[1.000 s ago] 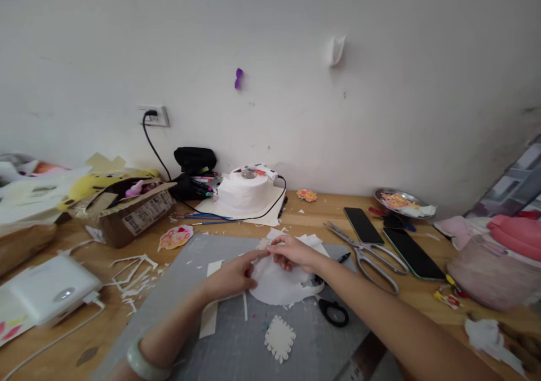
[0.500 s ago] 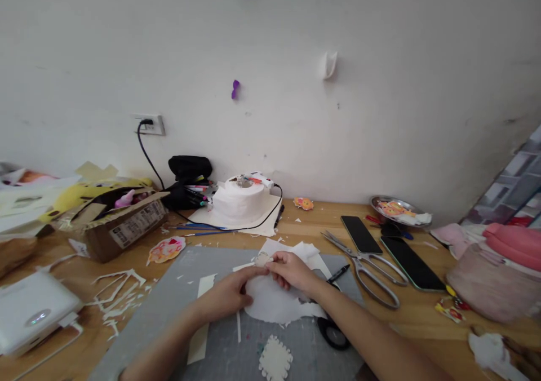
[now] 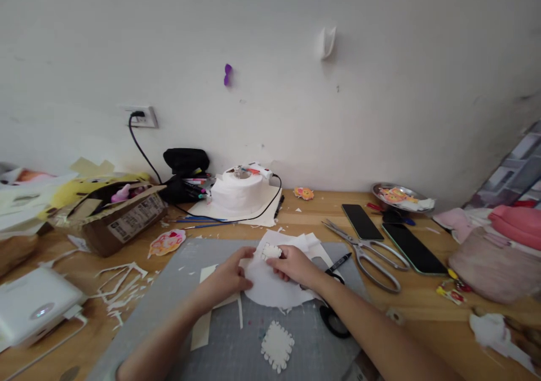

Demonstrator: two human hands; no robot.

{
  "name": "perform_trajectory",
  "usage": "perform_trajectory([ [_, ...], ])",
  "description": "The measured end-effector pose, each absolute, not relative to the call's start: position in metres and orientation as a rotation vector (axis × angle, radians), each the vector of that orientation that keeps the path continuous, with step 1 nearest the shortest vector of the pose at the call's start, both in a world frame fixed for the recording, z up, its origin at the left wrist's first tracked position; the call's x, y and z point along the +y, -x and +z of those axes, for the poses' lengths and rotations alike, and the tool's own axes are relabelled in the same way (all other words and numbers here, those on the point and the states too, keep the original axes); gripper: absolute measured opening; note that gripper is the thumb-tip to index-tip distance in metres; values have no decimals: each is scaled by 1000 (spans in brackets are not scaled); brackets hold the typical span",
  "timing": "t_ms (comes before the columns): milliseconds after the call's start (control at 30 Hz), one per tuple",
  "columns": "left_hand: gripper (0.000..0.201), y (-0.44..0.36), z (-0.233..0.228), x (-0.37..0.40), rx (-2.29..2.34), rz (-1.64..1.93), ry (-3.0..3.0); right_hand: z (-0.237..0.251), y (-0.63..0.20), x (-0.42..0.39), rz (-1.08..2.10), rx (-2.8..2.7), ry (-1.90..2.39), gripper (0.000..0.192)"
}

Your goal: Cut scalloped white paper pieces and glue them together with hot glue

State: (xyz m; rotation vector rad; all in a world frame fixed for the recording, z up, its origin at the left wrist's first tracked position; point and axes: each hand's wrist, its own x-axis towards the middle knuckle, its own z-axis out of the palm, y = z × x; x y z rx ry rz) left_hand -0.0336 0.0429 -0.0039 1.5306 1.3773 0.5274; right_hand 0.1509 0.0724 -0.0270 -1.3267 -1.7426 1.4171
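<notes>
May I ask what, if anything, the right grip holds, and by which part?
The right grip holds a small scalloped white piece by its right edge.

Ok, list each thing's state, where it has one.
Right hand, pinching small scalloped piece
Left hand, thumb and forefinger apart
Larger scalloped piece, lying flat
Cardboard box, open, filled
Plug, in socket
White device, indicator lit
Left phone, screen dark
Right phone, screen dark
Metal bowl, upright, holding cutouts
Black-handled scissors, blades hidden
Metal scissors, lying flat
</notes>
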Motion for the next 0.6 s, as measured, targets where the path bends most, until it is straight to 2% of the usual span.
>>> perform_trajectory([
  [200,46,32,-7,42,1485,521,-1527,-25,-150,71,1457,-1739,1318,13],
  [600,22,32,-3,38,1403,414,-1288,-24,-151,70,1465,-1759,1291,13],
])
